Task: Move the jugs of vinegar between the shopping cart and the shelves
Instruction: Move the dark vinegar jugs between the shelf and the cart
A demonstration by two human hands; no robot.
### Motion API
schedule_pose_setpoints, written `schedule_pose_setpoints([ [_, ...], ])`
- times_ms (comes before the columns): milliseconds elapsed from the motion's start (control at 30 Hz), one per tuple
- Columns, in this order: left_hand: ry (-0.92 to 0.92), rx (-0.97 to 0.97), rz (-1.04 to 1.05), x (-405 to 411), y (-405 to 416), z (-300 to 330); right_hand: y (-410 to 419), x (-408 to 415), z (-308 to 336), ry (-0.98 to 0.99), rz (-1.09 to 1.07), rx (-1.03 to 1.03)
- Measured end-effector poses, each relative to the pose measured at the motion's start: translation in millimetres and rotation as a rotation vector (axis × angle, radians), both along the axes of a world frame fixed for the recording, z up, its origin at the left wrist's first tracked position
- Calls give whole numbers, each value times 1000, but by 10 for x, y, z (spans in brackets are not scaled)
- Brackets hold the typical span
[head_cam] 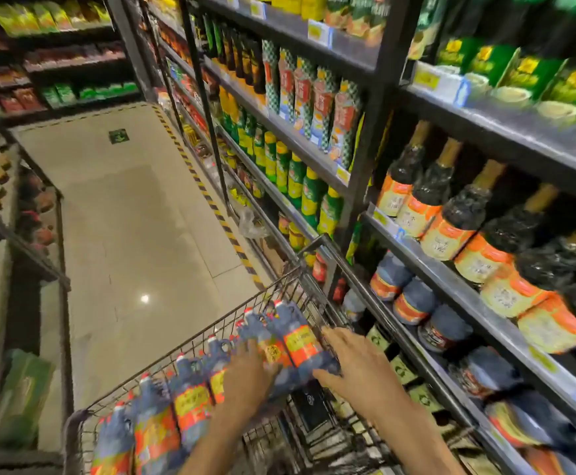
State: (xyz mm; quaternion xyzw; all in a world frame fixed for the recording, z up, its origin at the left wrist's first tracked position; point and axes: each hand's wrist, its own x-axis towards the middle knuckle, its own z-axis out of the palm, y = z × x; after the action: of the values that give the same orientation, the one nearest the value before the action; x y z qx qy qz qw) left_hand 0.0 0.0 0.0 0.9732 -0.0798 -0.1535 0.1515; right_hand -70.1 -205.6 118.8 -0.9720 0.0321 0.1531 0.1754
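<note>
Dark liquid fills the jug [300, 341] you have between your hands, a plastic one with a red cap and an orange and yellow label, lying tilted over the far right part of the wire shopping cart [211, 329]. Your right hand [355, 365] is against its right side and base with the fingers spread and only loosely bent, thumb under the bottom end; your left hand [249, 375] lies on its left side, fingers stretched across the label of this jug and the one next to it. The picture is blurred here, so whether either hand has truly closed round the jug I cannot tell; the fingers look released rather than clenched. A row of matching jugs [163, 416] runs along the left side of the cart toward you, red caps up, packed close together. Just beside the cart on your right stands the dark metal shelf unit [451, 289]. On its low shelf, near your right hand, more of the same jugs [413, 299] sit in a line. The shelf above holds tall dark bottles [465, 214] with gold necks and orange labels, leaning in a row. Higher up are green packs [526, 77], and further along the aisle green and yellow bottles [297, 180]. The pale tiled floor [135, 214] stretches ahead with a black and yellow striped line [207, 197] along the shelf foot.
</note>
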Motion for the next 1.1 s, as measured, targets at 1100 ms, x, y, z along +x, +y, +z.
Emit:
schedule_pose_setpoints([
  [1100,150,-872,882,-286,-20,-539,165,1004,-1622,316,-250,127],
])
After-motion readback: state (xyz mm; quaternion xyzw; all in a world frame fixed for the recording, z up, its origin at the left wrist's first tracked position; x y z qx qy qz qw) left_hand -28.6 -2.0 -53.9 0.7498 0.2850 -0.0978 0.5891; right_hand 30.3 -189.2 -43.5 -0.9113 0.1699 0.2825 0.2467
